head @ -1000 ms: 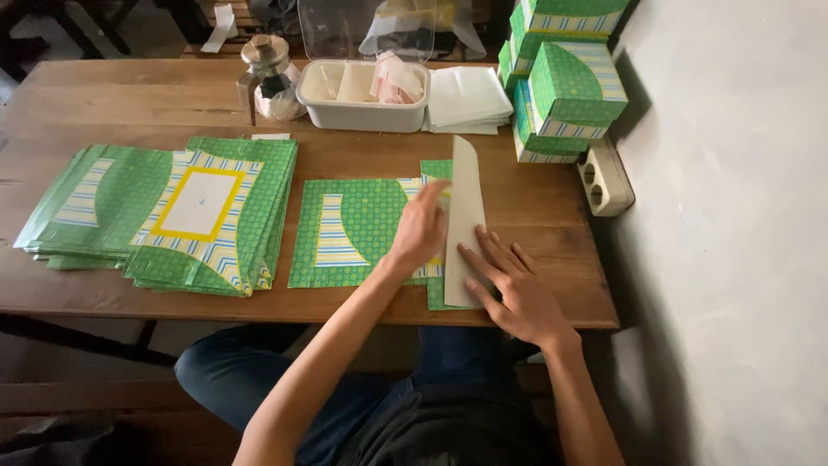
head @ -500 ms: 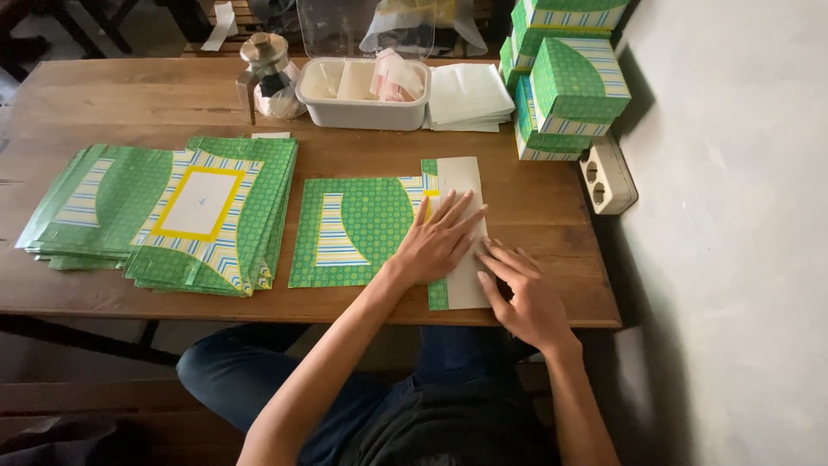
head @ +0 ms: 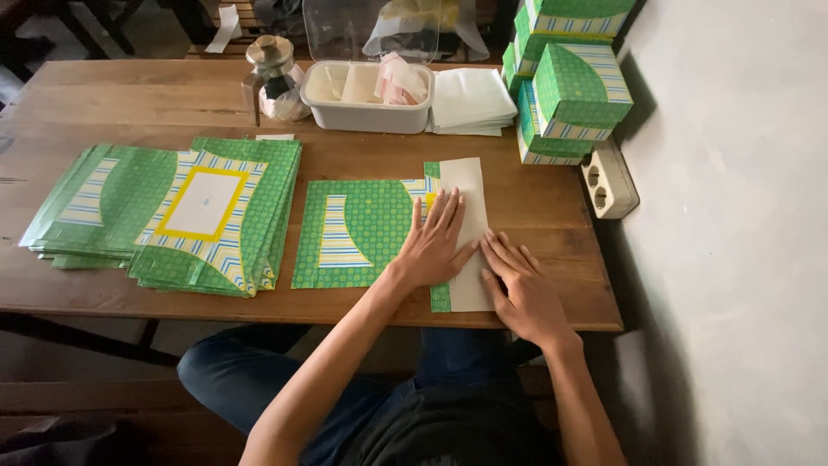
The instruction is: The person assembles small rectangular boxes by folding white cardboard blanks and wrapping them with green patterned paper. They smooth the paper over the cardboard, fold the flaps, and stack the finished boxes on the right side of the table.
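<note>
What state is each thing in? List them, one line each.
Green cardboard sheet: flat on the table, right flap folded over, white side up.
Folded flap: pressed down by both hands.
Left hand: flat, fingers spread, on the flap.
Right hand: flat on the flap's lower edge.
Stack of green sheets: unfolded, piled flat.
Green boxes: assembled, stacked.
White tub: open, no lid.
Glass jar: lid on.

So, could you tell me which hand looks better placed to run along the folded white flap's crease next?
Probably the left hand: it lies flat on the folded white flap near its crease. The right hand sits at the flap's lower outer edge.
</note>
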